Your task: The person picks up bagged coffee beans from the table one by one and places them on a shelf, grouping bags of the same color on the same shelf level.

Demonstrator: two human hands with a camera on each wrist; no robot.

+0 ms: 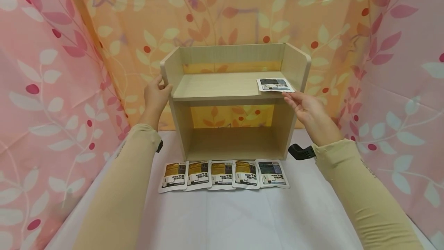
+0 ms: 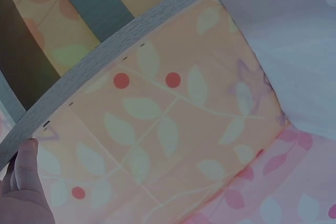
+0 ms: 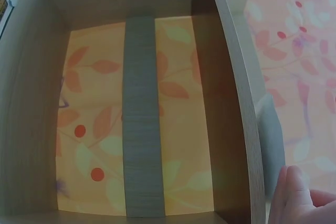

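A flat white-edged packet with a dark blue label lies over the right front of the upper board of a small wooden shelf. My right hand, palm turned up, pinches the packet's near right corner. From the right wrist view the packet shows edge-on beside the board, with the fingertips at its lower end. My left hand grips the front edge of the shelf's left side panel. In the left wrist view, the thumb touches that panel's edge.
In front of the shelf, several packets lie side by side on the white cloth: yellow-labelled packets and, at the right end, a dark blue one. The lower compartment has an open front. Patterned curtains surround the table.
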